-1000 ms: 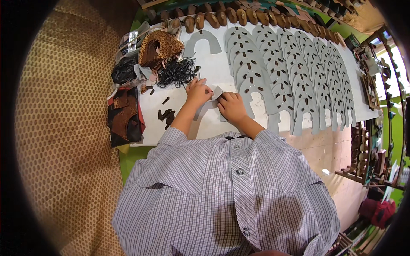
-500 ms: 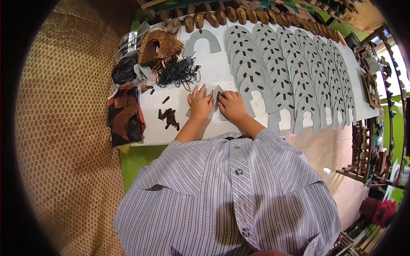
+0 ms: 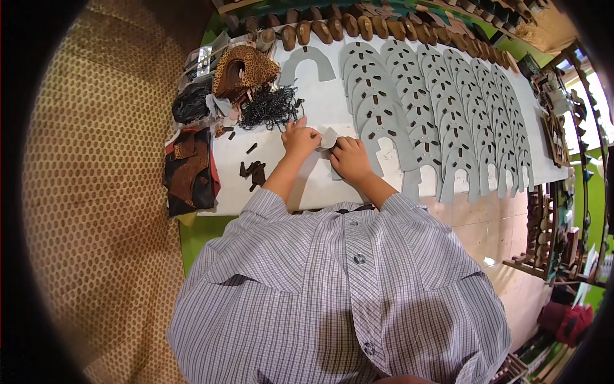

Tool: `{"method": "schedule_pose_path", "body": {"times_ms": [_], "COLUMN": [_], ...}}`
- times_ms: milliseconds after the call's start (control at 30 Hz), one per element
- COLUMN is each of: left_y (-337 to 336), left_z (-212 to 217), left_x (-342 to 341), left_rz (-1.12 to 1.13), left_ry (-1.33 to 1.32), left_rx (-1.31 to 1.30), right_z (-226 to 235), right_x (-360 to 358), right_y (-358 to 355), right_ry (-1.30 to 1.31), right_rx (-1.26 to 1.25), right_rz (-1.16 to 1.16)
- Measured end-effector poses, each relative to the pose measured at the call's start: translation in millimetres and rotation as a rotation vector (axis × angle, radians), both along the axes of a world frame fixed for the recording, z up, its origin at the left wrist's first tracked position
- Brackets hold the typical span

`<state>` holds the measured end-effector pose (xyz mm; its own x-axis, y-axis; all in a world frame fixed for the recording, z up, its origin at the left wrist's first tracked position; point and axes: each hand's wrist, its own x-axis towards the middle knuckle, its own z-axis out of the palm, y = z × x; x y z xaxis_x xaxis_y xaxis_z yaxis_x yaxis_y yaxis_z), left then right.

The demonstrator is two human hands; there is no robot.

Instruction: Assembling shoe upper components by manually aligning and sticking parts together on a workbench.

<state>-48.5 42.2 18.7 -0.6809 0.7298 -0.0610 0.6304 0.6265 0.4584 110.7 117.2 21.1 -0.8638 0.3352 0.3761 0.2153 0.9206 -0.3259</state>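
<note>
My right hand (image 3: 351, 158) is closed on a grey U-shaped upper piece (image 3: 329, 138), whose middle stands bent up from the table between my hands. At its left, my left hand (image 3: 299, 139) has thumb and forefinger pinched together by the raised part. What lies between those fingertips is too small to make out. A loose pile of dark brown tabs (image 3: 254, 171) lies left of my left forearm, with a single tab (image 3: 252, 148) just beyond it. To the right, overlapping rows of grey U-shaped upper pieces (image 3: 387, 121) carry dark brown tabs on their curves.
A tangle of black cord (image 3: 268, 109) lies beyond my left hand, beside a leopard-print bundle (image 3: 246, 70). Leather scraps (image 3: 190, 169) sit at the table's left edge. Brown shoe lasts (image 3: 335, 29) line the back. One grey piece (image 3: 307, 64) lies apart near them.
My left hand has drawn slightly up and left, its spread fingers now pinched. The grey piece's bent part shows more of its pale face. My right hand stays nearly in place.
</note>
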Motion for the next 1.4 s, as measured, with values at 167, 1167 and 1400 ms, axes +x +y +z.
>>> {"method": "schedule_pose_path", "body": {"times_ms": [167, 1167, 1400], "left_y": [6.2, -28.8, -30.8], "left_z": [0.6, 37.4, 27.9], "left_x": [-6.7, -9.6, -19.5], "left_rz": [-0.059, -0.142, 0.194], "left_ry": [0.020, -0.033, -0.071], "left_rx": [-0.079, -0.032, -0.265], "right_z": [4.8, 0.9, 4.1], "right_x": [1.7, 0.5, 0.9], "right_y": [-0.7, -1.4, -3.0], "right_ry": [-0.062, -0.030, -0.078], "right_rx": [-0.019, 0.009, -0.039], "right_rz": [0.000, -0.021, -0.019]}}
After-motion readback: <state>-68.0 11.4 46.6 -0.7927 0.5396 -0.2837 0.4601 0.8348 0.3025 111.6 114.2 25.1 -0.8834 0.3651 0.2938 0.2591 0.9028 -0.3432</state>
